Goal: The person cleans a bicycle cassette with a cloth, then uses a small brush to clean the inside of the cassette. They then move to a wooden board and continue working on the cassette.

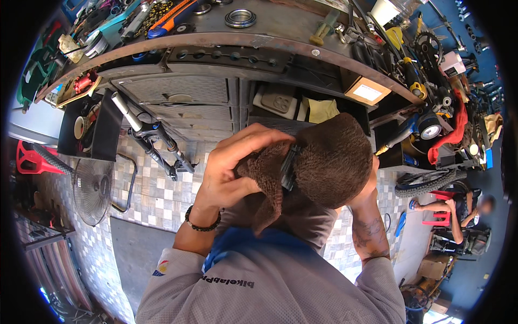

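Note:
A dark brown towel [334, 162] is bunched up between my hands, in front of my body. My left hand [229, 162] is closed on its left part, fingers over the top and thumb below, and a corner hangs down. At the right, my right hand [368, 189] is mostly behind the towel, which drapes over its fingers. Between the two bunches shows a narrow dark, ridged piece [288, 168]. Most of it is covered by the cloth, so I cannot tell its kind.
A workbench [259, 40] with a ring-shaped bearing [240, 18] and tools runs across the front, drawers below. A bicycle fork [154, 137] and a fan [93, 190] stand at left. A cardboard box [368, 90] sits under the bench. Another person [458, 216] sits far right.

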The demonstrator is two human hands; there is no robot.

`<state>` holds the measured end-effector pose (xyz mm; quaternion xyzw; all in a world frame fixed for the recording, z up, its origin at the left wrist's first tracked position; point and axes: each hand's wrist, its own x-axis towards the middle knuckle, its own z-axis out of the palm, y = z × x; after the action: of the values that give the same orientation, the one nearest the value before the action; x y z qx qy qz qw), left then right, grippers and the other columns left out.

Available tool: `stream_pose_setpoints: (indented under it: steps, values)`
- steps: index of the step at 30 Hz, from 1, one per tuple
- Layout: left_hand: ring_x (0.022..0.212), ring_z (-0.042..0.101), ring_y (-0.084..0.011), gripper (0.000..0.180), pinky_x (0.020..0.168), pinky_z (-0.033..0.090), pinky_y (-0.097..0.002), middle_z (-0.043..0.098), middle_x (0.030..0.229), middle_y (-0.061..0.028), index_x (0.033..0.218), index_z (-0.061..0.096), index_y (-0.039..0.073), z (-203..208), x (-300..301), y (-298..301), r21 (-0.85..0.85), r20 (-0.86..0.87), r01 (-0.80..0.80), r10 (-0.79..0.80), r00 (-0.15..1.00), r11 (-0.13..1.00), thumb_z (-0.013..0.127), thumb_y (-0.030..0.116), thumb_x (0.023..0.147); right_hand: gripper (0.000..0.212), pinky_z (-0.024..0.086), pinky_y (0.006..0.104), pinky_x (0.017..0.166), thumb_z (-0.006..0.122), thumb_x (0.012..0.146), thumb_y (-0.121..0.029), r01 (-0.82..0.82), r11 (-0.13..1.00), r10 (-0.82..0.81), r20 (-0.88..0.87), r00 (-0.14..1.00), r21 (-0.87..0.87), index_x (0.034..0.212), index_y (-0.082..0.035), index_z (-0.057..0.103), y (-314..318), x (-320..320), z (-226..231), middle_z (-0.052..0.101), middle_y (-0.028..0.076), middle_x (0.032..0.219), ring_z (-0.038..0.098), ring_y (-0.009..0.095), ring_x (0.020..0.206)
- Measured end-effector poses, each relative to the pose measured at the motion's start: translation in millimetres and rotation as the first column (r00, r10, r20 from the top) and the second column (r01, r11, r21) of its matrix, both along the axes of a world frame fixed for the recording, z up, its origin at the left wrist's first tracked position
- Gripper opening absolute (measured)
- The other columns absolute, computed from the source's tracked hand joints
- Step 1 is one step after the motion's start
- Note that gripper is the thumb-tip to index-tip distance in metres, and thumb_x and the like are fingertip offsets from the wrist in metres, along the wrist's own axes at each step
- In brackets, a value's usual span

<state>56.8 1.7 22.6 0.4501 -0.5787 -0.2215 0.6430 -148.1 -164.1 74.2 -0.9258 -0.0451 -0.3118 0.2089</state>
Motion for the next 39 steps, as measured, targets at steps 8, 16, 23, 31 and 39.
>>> stream_pose_setpoints:
  steps: [8, 16, 23, 31, 39]
  values:
    - [0.112, 0.067, -0.0286, 0.063, 0.097, 0.053, -0.0364, 0.068, 0.123, -0.0187, 0.130, 0.064, -0.005, -5, -3, -6, -0.039, -0.046, -0.159, 0.157, 0.986, 0.986, 0.081, 0.007, 0.071, 0.039, 0.053, 0.0468, 0.099, 0.086, 0.071, -0.019, -0.174, 0.982, 0.172, 0.038, 0.984, 0.071, 0.106, -0.004, 0.075, 10, -11, -56, 0.069, 0.017, 0.121, 0.067, 0.033, 0.113]
    - [0.112, 0.068, -0.0292, 0.062, 0.096, 0.055, -0.0359, 0.068, 0.121, -0.0184, 0.125, 0.066, -0.004, -1, -12, -11, -0.181, -0.033, -0.257, 0.255, 0.966, 0.949, 0.075, -0.009, 0.064, 0.058, 0.045, 0.0460, 0.108, 0.085, 0.078, -0.013, 0.198, 0.914, -0.219, 0.021, 0.976, 0.353, 0.130, -0.001, 0.063, 45, -14, -52, 0.067, 0.015, 0.129, 0.064, 0.031, 0.122]
    - [0.113, 0.069, -0.0299, 0.060, 0.098, 0.055, -0.0367, 0.068, 0.123, -0.0206, 0.128, 0.062, -0.006, 4, -12, -3, -0.185, 0.038, -0.392, 0.405, 0.913, 0.901, 0.073, -0.011, 0.069, 0.037, 0.049, 0.0459, 0.104, 0.083, 0.078, -0.008, 0.154, 0.645, -0.310, 0.072, 0.948, 0.748, 0.113, -0.002, 0.072, 76, 12, -41, 0.070, 0.017, 0.120, 0.066, 0.036, 0.117]
    - [0.113, 0.069, -0.0305, 0.043, 0.099, 0.057, -0.0417, 0.068, 0.123, -0.0254, 0.129, 0.057, -0.007, -8, -15, -5, -0.095, -0.525, -0.151, 0.079, 0.848, 0.984, 0.073, 0.003, 0.090, 0.061, 0.053, 0.0372, 0.099, 0.088, 0.078, -0.011, 0.146, 0.426, -0.479, 0.085, 0.874, 0.893, 0.131, 0.002, 0.059, 60, -18, -80, 0.068, 0.012, 0.125, 0.066, 0.020, 0.115]
    - [0.118, 0.067, -0.0251, 0.059, 0.103, 0.051, -0.0343, 0.068, 0.130, -0.0181, 0.135, 0.062, -0.006, -11, -22, 2, -0.012, -0.208, -0.084, 0.079, 0.975, 0.996, 0.081, -0.004, 0.079, 0.029, 0.052, 0.0317, 0.082, 0.084, 0.075, 0.001, 0.184, 0.678, -0.321, 0.061, 0.945, 0.712, 0.100, 0.001, 0.072, 48, 28, -26, 0.070, 0.008, 0.100, 0.067, 0.021, 0.091]
